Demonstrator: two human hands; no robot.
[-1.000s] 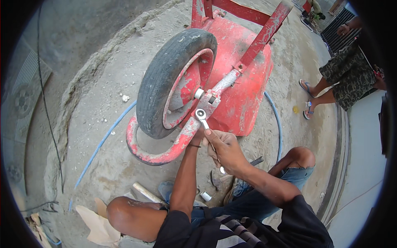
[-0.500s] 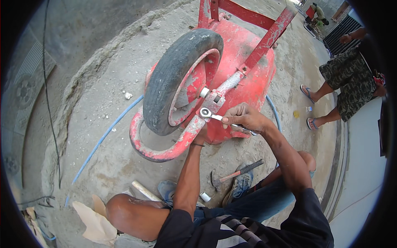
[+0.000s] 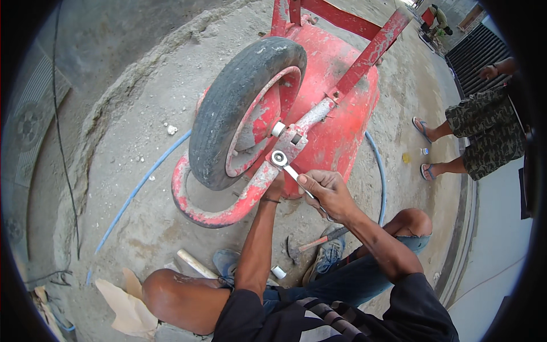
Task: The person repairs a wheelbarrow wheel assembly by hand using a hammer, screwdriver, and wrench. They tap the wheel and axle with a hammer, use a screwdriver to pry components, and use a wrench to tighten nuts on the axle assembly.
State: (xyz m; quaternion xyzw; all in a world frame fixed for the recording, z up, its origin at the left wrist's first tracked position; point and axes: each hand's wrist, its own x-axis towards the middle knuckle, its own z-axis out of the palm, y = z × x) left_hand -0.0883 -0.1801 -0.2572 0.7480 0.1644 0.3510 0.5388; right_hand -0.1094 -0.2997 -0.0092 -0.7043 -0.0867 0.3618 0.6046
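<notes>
My right hand grips the ring spanner, seated on the wheelbarrow axle nut. Left hand hidden behind the frame, can't tell its grip. Nut not off yet, I'd say.

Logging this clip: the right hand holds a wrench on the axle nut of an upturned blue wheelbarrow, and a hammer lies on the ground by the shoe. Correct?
Not quite: the wheelbarrow is red, as the head view shows. The right hand does hold the wrench on the axle nut, and the hammer lies beside the shoe.
</notes>
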